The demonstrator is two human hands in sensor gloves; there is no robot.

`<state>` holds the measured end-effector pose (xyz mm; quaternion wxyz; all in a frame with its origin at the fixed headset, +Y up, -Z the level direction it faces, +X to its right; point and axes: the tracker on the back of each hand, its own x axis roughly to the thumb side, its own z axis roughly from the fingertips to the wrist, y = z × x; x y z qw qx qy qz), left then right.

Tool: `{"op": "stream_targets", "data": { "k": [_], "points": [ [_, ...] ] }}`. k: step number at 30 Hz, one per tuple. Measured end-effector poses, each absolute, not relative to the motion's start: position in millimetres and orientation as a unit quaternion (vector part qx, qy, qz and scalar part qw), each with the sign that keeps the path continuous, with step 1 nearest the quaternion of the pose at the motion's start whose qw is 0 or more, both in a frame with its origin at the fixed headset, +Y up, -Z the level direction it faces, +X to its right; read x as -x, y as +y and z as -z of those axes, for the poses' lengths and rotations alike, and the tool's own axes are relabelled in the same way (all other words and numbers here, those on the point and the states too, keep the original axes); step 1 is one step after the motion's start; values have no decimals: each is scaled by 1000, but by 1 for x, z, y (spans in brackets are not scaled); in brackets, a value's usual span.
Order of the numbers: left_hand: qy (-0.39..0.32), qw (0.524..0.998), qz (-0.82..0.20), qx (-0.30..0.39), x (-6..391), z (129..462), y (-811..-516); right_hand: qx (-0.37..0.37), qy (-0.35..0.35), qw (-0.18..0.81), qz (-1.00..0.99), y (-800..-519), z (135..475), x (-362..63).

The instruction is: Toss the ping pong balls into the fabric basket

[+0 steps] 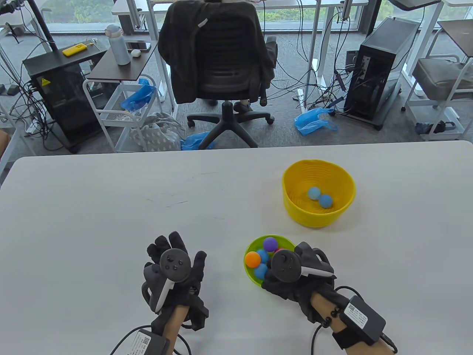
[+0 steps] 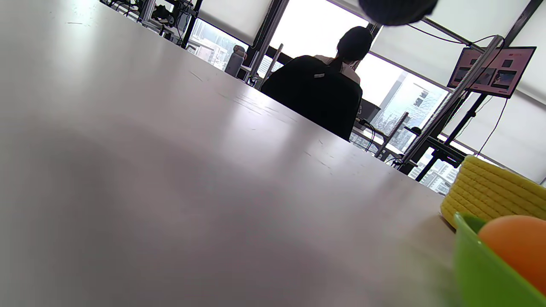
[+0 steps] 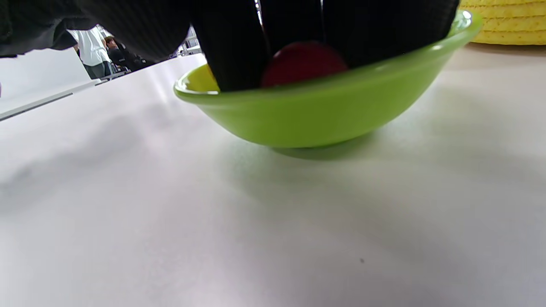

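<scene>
Right hand [image 1: 295,273]: fingers reach into green bowl [image 3: 324,119], around a red ball [image 3: 300,64]; grip unclear.
Left hand [image 1: 173,266]: fingers spread flat on worktop [image 1: 111,222], holding nothing.
Yellow basket [image 1: 318,192]: beyond right hand, mouth up, two blue balls [image 1: 320,196] inside.

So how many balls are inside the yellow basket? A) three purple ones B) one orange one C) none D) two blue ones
D: the table view shows two blue balls lying side by side on the bottom of the yellow basket, while the orange ball and the purple ball sit in the green bowl.
</scene>
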<state>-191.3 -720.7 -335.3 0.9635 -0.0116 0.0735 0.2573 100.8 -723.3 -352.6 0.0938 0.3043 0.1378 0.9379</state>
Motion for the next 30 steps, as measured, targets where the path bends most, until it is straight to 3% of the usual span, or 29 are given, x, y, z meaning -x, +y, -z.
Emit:
{"op": "stream_targets", "data": {
  "k": [13, 21, 30],
  "points": [
    [76, 962, -261, 6, 193, 335, -720, -312, 49, 181, -931, -694, 351, -136],
    [77, 960, -268, 4, 195, 335, -719, -302, 16, 348, -887, -683, 360, -165],
    [75, 959, -274, 2, 197, 335, -719, -244, 7, 576, -781, -691, 379, -210]
  ]
}}
